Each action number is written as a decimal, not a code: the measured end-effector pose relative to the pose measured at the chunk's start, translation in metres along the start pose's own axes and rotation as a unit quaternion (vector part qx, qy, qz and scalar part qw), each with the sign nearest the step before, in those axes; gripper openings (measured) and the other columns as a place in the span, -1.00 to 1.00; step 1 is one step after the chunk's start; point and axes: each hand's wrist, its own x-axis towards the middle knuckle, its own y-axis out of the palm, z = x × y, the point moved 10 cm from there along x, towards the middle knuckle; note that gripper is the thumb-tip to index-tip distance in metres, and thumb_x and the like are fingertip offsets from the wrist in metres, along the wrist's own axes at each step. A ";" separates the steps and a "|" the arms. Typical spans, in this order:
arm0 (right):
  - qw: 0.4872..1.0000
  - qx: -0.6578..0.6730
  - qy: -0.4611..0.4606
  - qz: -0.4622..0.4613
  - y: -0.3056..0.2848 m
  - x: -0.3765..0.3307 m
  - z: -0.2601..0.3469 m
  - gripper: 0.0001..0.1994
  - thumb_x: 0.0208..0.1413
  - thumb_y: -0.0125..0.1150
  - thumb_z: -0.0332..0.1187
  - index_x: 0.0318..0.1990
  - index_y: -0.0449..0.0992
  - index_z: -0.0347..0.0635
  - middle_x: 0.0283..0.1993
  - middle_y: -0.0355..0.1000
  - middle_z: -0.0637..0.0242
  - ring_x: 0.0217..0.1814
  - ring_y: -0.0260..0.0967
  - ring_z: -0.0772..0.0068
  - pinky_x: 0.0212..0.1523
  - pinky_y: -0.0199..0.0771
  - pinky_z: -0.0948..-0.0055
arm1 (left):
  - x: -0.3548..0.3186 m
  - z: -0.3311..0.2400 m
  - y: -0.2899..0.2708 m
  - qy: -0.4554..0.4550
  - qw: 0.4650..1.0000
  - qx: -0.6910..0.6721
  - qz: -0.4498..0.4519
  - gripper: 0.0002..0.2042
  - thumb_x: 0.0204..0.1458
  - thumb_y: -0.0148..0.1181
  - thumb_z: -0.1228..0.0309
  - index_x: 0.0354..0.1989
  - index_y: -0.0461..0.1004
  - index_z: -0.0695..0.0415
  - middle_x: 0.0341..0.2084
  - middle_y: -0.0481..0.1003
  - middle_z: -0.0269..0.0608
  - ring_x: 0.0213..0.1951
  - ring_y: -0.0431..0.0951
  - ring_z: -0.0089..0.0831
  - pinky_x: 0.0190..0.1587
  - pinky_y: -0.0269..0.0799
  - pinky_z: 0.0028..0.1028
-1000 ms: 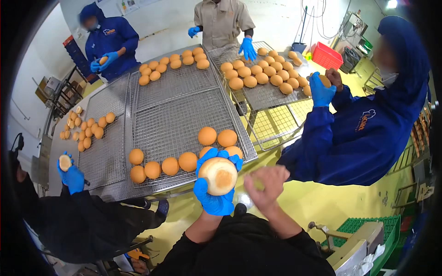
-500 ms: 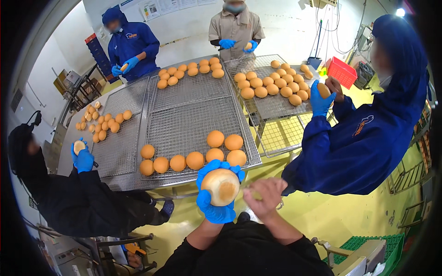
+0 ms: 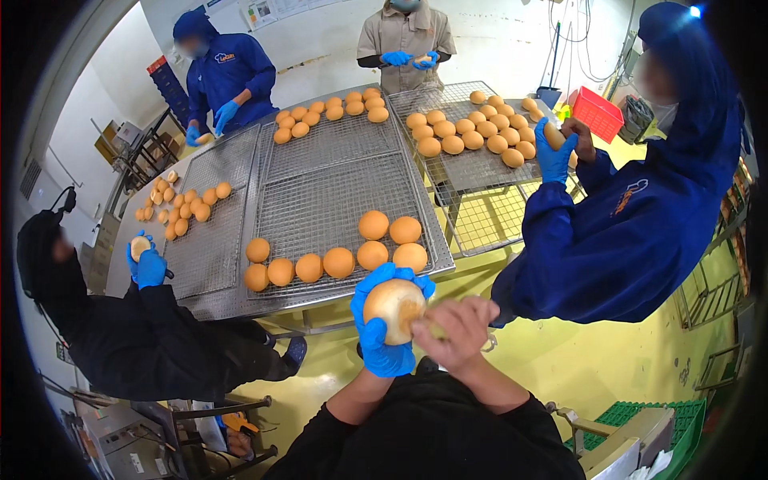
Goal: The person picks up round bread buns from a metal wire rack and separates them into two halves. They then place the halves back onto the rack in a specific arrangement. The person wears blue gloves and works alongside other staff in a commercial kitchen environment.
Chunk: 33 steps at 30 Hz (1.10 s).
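My left hand [image 3: 382, 336], in a blue glove, is shut on a round bread bun [image 3: 392, 310] with its pale underside facing me. My bare right hand [image 3: 453, 332] is closed against the bun's right side; a small tool may be in it, but I cannot tell. Both hands are just in front of the near edge of a wire cooling rack [image 3: 320, 200]. Several golden buns [image 3: 338, 262] lie in two short rows on the rack right beyond my hands.
More buns [image 3: 472, 128] cover a second rack at the back right, and others lie on the left rack [image 3: 184, 206]. Several people in blue or dark clothes stand around the table, each handling a bun. A red crate [image 3: 596, 114] is at the far right. The floor is yellow.
My hands with the bun have stayed in front of the rack, with the right hand shifting lower against the bun's side. The view has tilted slightly.
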 end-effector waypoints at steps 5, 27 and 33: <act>1.000 -0.015 -0.020 0.006 -0.003 -0.003 0.007 -0.81 -0.34 0.31 -0.31 -0.53 0.40 -0.05 -0.52 0.31 0.48 -0.45 0.18 0.42 -0.31 -0.01 0.42 | 0.000 0.004 -0.005 -0.001 1.000 -0.015 -0.010 -0.33 -0.26 0.22 0.12 0.01 0.17 0.24 -0.17 0.33 -0.03 -0.16 0.40 -0.12 -0.04 0.29 -0.11; 1.000 0.003 0.009 0.006 0.008 -0.006 -0.003 -0.81 -0.36 0.31 -0.31 -0.52 0.42 -0.02 -0.52 0.31 0.47 -0.44 0.16 0.41 -0.32 -0.02 0.41 | -0.001 -0.008 -0.007 0.037 0.999 0.036 -0.002 -0.39 -0.21 0.11 0.06 -0.01 0.19 0.19 -0.21 0.36 -0.08 -0.21 0.40 -0.17 -0.11 0.33 -0.18; 1.000 0.021 -0.012 0.006 0.004 -0.011 0.009 -0.80 -0.35 0.32 -0.33 -0.51 0.42 -0.02 -0.50 0.33 0.46 -0.43 0.17 0.39 -0.32 -0.02 0.39 | 0.002 -0.011 -0.008 0.040 0.999 0.026 -0.001 -0.39 -0.20 0.09 0.05 -0.01 0.19 0.20 -0.21 0.36 -0.08 -0.22 0.40 -0.17 -0.13 0.34 -0.18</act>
